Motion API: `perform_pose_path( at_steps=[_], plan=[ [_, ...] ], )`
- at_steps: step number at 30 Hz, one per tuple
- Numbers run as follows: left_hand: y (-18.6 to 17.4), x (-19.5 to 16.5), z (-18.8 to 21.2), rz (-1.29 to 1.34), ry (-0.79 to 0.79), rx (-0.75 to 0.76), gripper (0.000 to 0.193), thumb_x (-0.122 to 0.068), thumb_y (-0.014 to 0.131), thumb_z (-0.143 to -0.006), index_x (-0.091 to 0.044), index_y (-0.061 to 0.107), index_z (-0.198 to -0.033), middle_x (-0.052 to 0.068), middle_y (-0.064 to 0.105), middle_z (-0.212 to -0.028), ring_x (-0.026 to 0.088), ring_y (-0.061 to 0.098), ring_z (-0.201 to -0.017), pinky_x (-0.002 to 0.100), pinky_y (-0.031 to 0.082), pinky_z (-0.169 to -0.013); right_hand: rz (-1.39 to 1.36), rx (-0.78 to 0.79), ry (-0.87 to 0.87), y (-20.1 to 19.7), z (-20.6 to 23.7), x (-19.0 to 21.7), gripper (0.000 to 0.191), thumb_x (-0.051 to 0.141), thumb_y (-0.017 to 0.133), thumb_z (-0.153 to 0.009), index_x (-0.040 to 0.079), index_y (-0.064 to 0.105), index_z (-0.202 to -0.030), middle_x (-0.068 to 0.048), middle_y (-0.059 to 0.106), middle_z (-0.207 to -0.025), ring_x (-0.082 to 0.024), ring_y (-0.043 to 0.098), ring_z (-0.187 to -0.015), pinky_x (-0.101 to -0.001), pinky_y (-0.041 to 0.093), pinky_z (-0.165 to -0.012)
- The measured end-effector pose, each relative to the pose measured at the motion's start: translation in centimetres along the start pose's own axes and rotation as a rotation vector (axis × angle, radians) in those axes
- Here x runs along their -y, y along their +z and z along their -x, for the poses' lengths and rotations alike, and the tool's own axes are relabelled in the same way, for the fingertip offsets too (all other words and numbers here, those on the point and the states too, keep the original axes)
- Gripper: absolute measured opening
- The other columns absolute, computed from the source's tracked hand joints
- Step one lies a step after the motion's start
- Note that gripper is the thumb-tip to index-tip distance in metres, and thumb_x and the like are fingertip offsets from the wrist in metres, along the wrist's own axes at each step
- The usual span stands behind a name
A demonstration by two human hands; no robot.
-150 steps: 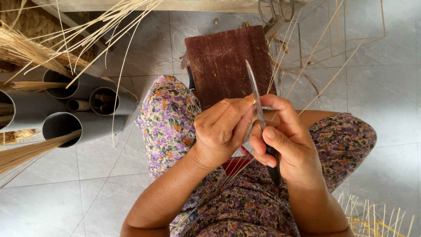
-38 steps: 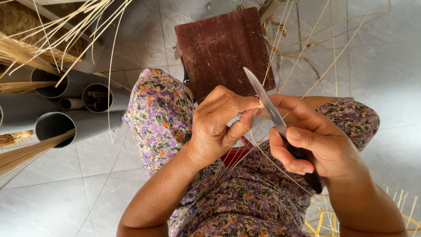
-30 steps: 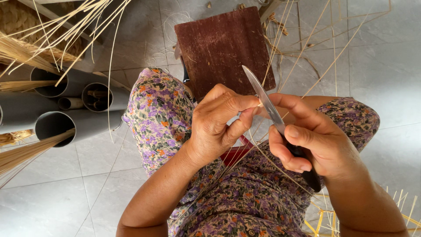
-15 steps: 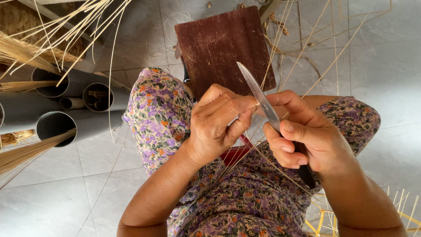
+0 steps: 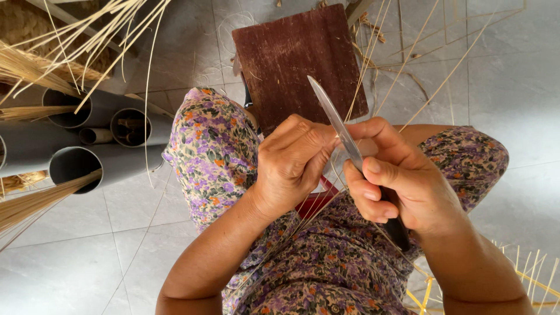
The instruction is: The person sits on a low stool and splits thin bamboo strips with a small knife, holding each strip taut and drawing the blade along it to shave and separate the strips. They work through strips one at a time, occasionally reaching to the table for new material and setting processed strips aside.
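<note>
My right hand grips a long knife by its dark handle, blade pointing up and away over my lap. My left hand is closed on a thin pale bamboo strip and presses it against the blade with the thumb. The strip runs up and to the right past the knife and down across my floral-clothed knees. A dark reddish wooden board lies on the tiled floor just beyond my hands.
Grey plastic pipes lie at the left, some holding bundles of thin bamboo sticks. More loose strips fan out at the top left and top right. Yellow strips lie at the bottom right.
The knife and my right hand have shifted left, closer to my left hand, and the blade now stands more upright along the strip. My left hand keeps its hold.
</note>
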State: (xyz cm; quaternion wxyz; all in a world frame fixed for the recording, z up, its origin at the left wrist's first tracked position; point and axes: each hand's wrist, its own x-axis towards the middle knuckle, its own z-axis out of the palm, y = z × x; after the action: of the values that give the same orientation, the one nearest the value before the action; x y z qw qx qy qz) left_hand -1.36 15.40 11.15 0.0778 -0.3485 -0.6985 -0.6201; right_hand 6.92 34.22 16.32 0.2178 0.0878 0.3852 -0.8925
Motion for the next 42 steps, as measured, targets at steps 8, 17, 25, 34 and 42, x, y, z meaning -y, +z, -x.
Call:
perform_pose_path(
  at_steps=[8, 17, 25, 34, 42],
  plan=[
    [-0.2, -0.2, 0.3, -0.073, 0.035, -0.002, 0.019, 0.006, 0.077, -0.092, -0.003, 0.071, -0.108, 0.008, 0.072, -0.102, 0.025, 0.069, -0.09, 0.033, 0.057, -0.08, 0.044, -0.057, -0.013, 0.4, -0.3, -0.4, 0.044, 0.023, 0.061, -0.105, 0.008, 0.044, -0.142, -0.008, 0.051, -0.077, -0.011, 0.041, -0.048, -0.0256, 0.037, -0.044],
    [0.2, 0.0, 0.3, -0.074, 0.012, -0.008, 0.018, 0.001, 0.078, -0.093, -0.003, 0.07, -0.109, 0.008, 0.073, -0.102, 0.025, 0.07, -0.091, 0.033, 0.057, -0.08, 0.096, -0.104, -0.018, -0.3, -0.8, -0.7, 0.041, 0.022, 0.06, -0.105, 0.008, 0.043, -0.139, -0.01, 0.053, -0.076, -0.011, 0.043, -0.049, -0.0255, 0.037, -0.045],
    [0.3, 0.5, 0.2, 0.086, -0.106, 0.062, 0.019, 0.001, 0.076, -0.094, -0.004, 0.072, -0.112, 0.007, 0.074, -0.099, 0.024, 0.072, -0.089, 0.034, 0.057, -0.08, 0.092, -0.073, -0.066, -0.5, -0.6, 0.1, 0.037, 0.022, 0.057, -0.107, 0.008, 0.044, -0.138, -0.012, 0.055, -0.077, -0.01, 0.042, -0.047, -0.0248, 0.037, -0.042],
    [0.5, 0.7, -0.1, 0.091, -0.25, 0.093, 0.014, -0.001, 0.078, -0.094, -0.003, 0.072, -0.107, 0.009, 0.074, -0.096, 0.018, 0.075, -0.086, 0.03, 0.06, -0.074, 0.073, -0.09, -0.021, -1.7, -1.2, -0.8, 0.034, 0.021, 0.055, -0.108, 0.009, 0.045, -0.139, -0.013, 0.055, -0.079, -0.012, 0.044, -0.048, -0.0251, 0.038, -0.045],
    [0.2, 0.2, -1.0, 0.222, -0.256, -0.049, 0.02, -0.005, 0.079, -0.097, -0.005, 0.066, -0.111, 0.005, 0.07, -0.103, 0.01, 0.075, -0.092, 0.023, 0.064, -0.078, 0.32, -0.157, -0.078, -0.9, -0.7, -0.4, 0.035, 0.021, 0.054, -0.107, 0.007, 0.043, -0.138, -0.012, 0.057, -0.074, -0.009, 0.043, -0.05, -0.0234, 0.038, -0.046]
  ],
)
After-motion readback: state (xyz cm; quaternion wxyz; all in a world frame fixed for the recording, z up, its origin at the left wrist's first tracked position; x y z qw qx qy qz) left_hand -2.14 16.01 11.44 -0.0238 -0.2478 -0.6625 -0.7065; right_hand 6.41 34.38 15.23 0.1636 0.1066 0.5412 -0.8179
